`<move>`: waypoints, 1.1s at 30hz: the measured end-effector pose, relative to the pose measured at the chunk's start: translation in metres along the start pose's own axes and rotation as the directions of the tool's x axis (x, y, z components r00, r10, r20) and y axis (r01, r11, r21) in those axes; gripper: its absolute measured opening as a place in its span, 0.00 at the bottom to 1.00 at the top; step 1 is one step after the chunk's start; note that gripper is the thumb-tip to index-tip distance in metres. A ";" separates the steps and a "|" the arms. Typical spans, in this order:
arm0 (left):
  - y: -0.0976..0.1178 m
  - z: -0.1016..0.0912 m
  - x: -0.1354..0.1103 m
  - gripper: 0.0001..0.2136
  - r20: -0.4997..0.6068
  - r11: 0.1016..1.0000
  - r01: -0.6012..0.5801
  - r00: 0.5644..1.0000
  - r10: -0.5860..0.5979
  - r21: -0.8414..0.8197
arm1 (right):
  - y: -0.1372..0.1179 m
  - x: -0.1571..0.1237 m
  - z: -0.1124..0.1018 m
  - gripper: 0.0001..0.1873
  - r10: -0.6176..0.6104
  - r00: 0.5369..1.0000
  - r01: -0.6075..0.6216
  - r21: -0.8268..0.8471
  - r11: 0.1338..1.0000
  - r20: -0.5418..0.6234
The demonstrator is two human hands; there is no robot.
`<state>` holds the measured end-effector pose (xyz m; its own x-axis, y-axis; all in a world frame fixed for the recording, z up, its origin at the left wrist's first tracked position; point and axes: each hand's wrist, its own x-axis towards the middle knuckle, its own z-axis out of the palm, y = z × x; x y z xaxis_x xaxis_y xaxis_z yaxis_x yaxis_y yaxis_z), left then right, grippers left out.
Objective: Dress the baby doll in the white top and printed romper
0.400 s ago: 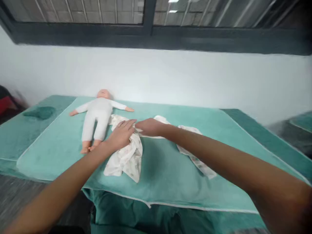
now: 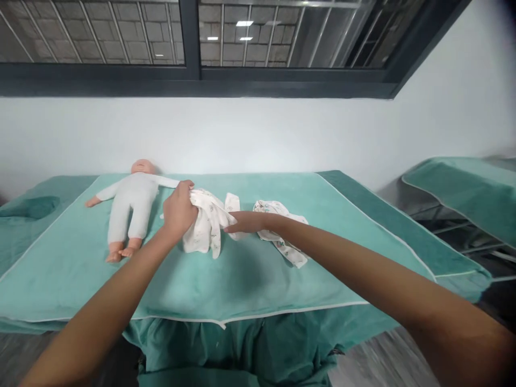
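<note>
My left hand [image 2: 180, 208] is closed on the bunched edge of a white baby garment [image 2: 207, 220] with a small print. Its folds hang down to the bed between my hands. My right hand [image 2: 244, 221] pinches the garment's right side, fingers partly hidden by the cloth. Under and just beyond my right forearm lies a second printed white baby garment [image 2: 278, 209], crumpled, one narrow part stretching toward me. Left of my left hand, a baby doll [image 2: 135, 199] in a white suit lies on its back, arms spread.
A green sheet [image 2: 193, 290] with white piping covers the bed. At far left is a small dark green pillow [image 2: 30, 207]. A white wall [image 2: 250, 134] and a dark-framed window [image 2: 193, 80] stand behind. Another green-covered bed [image 2: 467, 188] is at right.
My left hand has raised the garment's upper edge, and the cloth is now gathered up between both hands. The view has turned to the right and levelled.
</note>
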<state>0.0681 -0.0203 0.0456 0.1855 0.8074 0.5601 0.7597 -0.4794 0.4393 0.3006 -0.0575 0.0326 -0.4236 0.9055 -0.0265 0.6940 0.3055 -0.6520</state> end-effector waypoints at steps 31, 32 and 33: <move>-0.091 0.048 -0.115 0.24 -0.248 0.991 0.032 0.967 -0.064 -0.129 | 0.045 0.057 0.122 0.24 0.130 0.970 0.161 0.946 0.279 -0.204; -0.094 0.033 -0.128 0.25 -0.293 0.987 0.095 0.947 -0.129 -0.128 | 0.050 0.056 0.120 0.24 0.221 0.928 0.232 0.931 0.283 -0.299; -0.097 0.014 -0.141 0.25 -0.351 0.980 0.161 0.917 -0.191 -0.114 | 0.055 0.055 0.117 0.23 0.316 0.875 0.288 0.919 0.270 -0.367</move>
<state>-0.0232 -0.0828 -0.0863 -0.1939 0.7109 0.6760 0.7037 -0.3793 0.6008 0.2473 -0.0254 -0.0939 0.0627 0.9968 0.0491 -0.4694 0.0728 -0.8800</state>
